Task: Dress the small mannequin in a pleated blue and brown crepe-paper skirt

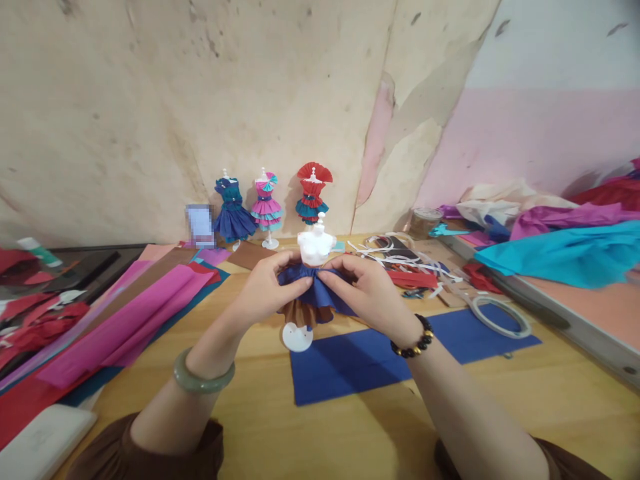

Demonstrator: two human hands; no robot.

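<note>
A small white mannequin (316, 248) stands in front of me on a round white base (297, 337). Around its waist sits a gathered blue paper skirt (320, 293) over a brown ruffled layer (306, 315). My left hand (273, 283) pinches the blue skirt at the waist from the left, thumb in front. From the right, my right hand (363, 287) pinches the same waistband, its thumb and forefinger near the middle. The fingers behind the mannequin are hidden. Below and to the right, a flat blue paper strip (350, 370) lies on the wooden table (350, 440).
Three dressed mannequins, in blue (233, 210), pink (267, 208) and red (313, 193), stand by the wall. Coloured paper sheets (130, 313) lie left, with a white box (45, 437) nearer. To the right are a tape ring (501, 317), paper scraps and crumpled turquoise paper (565, 253).
</note>
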